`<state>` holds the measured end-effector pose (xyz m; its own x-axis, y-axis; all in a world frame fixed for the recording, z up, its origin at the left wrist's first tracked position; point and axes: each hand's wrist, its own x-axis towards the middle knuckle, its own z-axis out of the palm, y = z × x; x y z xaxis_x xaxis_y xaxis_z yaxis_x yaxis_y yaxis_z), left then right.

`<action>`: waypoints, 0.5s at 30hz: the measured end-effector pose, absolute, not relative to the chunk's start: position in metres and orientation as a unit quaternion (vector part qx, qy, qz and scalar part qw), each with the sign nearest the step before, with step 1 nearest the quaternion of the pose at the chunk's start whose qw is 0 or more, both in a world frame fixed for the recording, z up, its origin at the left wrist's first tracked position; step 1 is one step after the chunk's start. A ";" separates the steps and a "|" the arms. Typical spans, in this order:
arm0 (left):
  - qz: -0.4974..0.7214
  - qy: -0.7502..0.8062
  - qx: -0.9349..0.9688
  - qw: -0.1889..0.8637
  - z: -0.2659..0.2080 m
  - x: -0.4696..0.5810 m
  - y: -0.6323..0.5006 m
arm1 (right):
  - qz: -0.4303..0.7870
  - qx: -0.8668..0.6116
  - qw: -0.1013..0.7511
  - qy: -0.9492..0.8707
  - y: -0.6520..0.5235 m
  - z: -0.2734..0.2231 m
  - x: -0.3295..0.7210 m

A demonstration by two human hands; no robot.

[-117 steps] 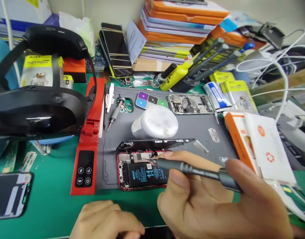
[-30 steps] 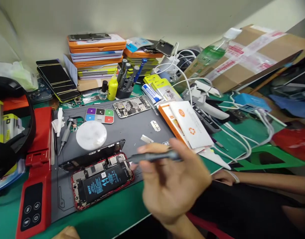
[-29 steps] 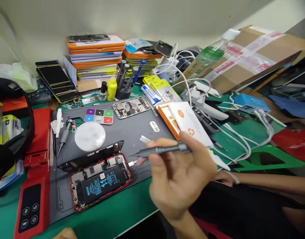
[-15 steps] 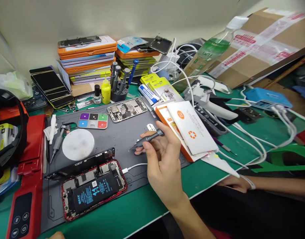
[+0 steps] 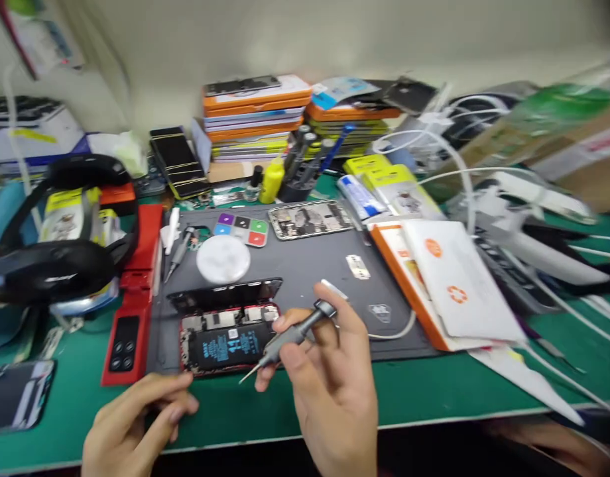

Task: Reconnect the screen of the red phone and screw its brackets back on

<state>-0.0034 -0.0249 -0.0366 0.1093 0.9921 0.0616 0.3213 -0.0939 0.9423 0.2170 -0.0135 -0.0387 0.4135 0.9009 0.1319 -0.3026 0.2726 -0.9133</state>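
Observation:
My right hand holds a grey precision screwdriver, its thin tip slanting down to the left, past the front right corner of an opened red phone. A black battery with blue print fills much of the phone's body, and its screen stands propped up along the far side. My left hand is open and loosely bent, its fingertips close to the phone's near left corner; whether they touch it I cannot tell. No object shows between those fingers. My right hand hides part of the phone's right end.
A grey work mat carries a white round disc, a coloured screw tray and another opened phone. White envelopes lie at right, a red device at left. Cables and a screwdriver holder stand behind.
The view has swung left. My right hand with the screwdriver has come nearer the red phone, and my left hand has come into view beside it.

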 end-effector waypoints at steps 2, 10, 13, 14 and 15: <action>0.431 0.497 0.590 0.468 -0.035 -0.004 -0.023 | 0.448 -0.409 0.706 -0.364 -0.019 -0.035 0.195; 0.467 0.473 0.571 0.483 -0.037 0.001 -0.031 | 0.439 -0.401 0.686 -0.420 -0.016 -0.035 0.170; 0.477 0.460 0.578 0.477 -0.036 0.001 -0.032 | 0.425 -0.408 0.683 -0.431 -0.018 -0.035 0.171; 0.478 0.457 0.581 0.474 -0.036 0.001 -0.031 | 0.424 -0.407 0.685 -0.430 -0.018 -0.035 0.170; 0.478 0.455 0.585 0.472 -0.036 0.001 -0.031 | 0.424 -0.404 0.688 -0.428 -0.018 -0.036 0.170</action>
